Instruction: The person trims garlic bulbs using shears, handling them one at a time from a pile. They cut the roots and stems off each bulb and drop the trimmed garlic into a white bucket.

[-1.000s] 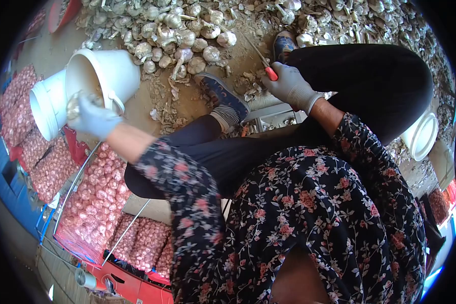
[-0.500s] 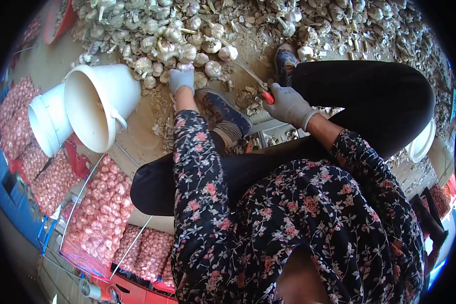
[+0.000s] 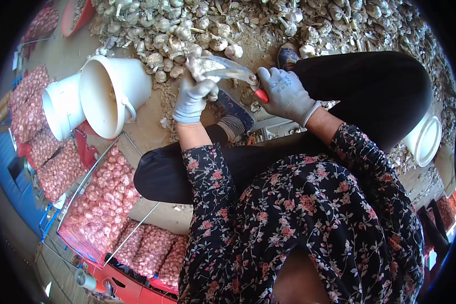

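Left grip (image 3: 191, 96), in a pale work glove, is wrapped around a garlic bulb (image 3: 201, 65), fingers curled tight on it with the bulb poking out just past the fingertips. Right grip (image 3: 285, 93), same kind of glove, is clamped on the red handles of a pair of shears (image 3: 233, 75). The blades run from the right grip across toward the left one, and their tips sit right at the bulb. Looks like they're touching it, but can't tell for sure whether the blades are biting in or just resting there.

Just beyond both grips there's a big garlic pile (image 3: 167, 30) spread over the floor, loose skins and stalks mixed all through it. Off to the outer side of the left grip are two white buckets (image 3: 111, 91) lying tipped over, mouths facing the camera, one tucked behind the other. A blue shoe (image 3: 236, 109) sits right under the two grips, pretty much between them. On the outer side of the right grip, past the black-trousered knee, another white bucket (image 3: 424, 139) peeks out. Nearer the body and below the left grip, pink mesh sacks (image 3: 99, 202) full of garlic are stacked up. Both arms wear floral sleeves (image 3: 207, 177), dark with pink flowers.
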The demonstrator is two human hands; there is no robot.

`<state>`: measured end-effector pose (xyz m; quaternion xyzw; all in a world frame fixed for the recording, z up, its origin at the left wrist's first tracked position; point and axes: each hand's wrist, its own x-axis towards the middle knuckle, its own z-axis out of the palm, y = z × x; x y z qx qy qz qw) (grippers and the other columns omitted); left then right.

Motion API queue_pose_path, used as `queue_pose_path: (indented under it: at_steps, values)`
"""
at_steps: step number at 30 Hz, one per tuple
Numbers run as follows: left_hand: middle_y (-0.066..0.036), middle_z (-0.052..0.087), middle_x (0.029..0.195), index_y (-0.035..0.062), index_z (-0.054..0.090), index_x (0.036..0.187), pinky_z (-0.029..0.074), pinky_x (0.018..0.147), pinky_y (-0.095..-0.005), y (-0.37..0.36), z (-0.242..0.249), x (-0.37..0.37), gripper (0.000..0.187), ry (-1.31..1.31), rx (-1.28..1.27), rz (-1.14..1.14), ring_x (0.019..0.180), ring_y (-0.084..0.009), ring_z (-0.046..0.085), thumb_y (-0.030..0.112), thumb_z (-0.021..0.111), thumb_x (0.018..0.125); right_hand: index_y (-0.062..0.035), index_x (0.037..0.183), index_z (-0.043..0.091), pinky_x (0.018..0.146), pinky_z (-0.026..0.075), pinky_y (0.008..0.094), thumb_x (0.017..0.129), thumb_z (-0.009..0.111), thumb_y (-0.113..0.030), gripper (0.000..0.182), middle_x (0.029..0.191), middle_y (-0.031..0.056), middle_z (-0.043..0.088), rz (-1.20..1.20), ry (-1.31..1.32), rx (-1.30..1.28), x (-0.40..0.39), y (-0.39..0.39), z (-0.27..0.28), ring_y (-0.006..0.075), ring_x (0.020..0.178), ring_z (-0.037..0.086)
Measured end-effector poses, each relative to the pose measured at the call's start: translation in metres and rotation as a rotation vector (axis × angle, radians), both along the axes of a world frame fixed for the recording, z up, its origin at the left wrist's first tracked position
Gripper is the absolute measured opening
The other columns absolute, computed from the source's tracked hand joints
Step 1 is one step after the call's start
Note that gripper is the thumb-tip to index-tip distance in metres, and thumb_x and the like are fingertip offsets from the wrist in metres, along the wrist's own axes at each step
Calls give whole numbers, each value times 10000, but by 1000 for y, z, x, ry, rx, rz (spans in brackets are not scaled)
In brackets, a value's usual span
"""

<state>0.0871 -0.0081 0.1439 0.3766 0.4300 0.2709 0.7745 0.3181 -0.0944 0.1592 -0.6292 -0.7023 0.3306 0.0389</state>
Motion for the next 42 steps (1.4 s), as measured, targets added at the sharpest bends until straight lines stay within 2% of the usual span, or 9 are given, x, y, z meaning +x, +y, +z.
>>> queue_pose_path:
  at_steps: [12, 19, 21, 22, 23, 29, 34, 37, 42]
  values:
    - [-50, 634, 969, -9, 551, 1111, 515, 718, -251, -11, 16, 12, 468, 235, 151, -131, 816, -104, 617, 50, 703, 672, -62, 994, 466, 696, 453, 423, 837, 566, -311, 311, 801, 108, 576, 168, -76, 266, 15, -10, -13, 292, 738, 605]
    - [-89, 637, 939, -35, 494, 1164, 523, 761, -271, -11, -1, 7, 547, 93, -7, -114, 839, -159, 641, 56, 666, 652, -28, 973, 485, 663, 500, 421, 832, 569, -316, 332, 807, 162, 633, 154, 8, -10, 10, -17, -22, 335, 757, 642]
    - [-88, 637, 888, -27, 478, 1191, 521, 622, -250, -13, -7, 0, 589, -30, -66, -103, 678, -137, 622, 130, 672, 657, -22, 936, 471, 673, 503, 441, 837, 564, -311, 319, 793, 186, 638, 88, 130, -85, 9, -21, -30, 351, 762, 644]
    - [-60, 592, 725, -55, 515, 1119, 305, 381, -195, -18, -15, -11, 553, -76, -116, -132, 368, -79, 350, 260, 615, 676, -24, 919, 460, 681, 501, 443, 845, 561, -306, 309, 773, 192, 632, 33, 118, -41, 9, -23, -34, 361, 750, 638]
    - [-60, 592, 725, -55, 515, 1119, 305, 381, -195, -20, -23, -18, 553, -75, -112, -130, 368, -79, 350, 260, 615, 676, -24, 919, 460, 681, 501, 443, 845, 561, -306, 309, 773, 192, 632, 35, 120, -38, 10, -23, -34, 361, 750, 638]
    - [-22, 613, 781, -17, 605, 998, 372, 452, -187, -13, -9, -5, 374, 149, 94, -8, 502, -45, 462, 191, 685, 697, -41, 961, 466, 638, 508, 440, 852, 566, -327, 322, 816, 170, 622, 27, -7, 90, 20, -22, -20, 334, 742, 646]
    - [-37, 619, 944, -6, 557, 1045, 490, 727, -235, -15, -2, 13, 439, 219, 242, -94, 795, -86, 577, 101, 764, 672, -44, 983, 486, 678, 482, 446, 826, 586, -371, 376, 836, 154, 604, 76, -66, 149, 13, -15, -19, 330, 748, 636]
    - [-44, 625, 959, -3, 552, 1049, 496, 754, -243, -20, -8, 20, 437, 276, 320, -122, 825, -96, 593, 82, 758, 673, -81, 983, 469, 666, 472, 418, 783, 641, -337, 368, 812, 112, 576, 87, -124, 205, 6, -14, -18, 307, 737, 608]
    - [-45, 618, 993, 9, 533, 1129, 507, 769, -260, -22, -12, 25, 483, 150, 184, 57, 878, -128, 612, 23, 728, 687, -24, 942, 493, 681, 482, 464, 825, 609, -325, 343, 742, 231, 606, -142, 165, -9, 1, -21, -39, 398, 762, 616]
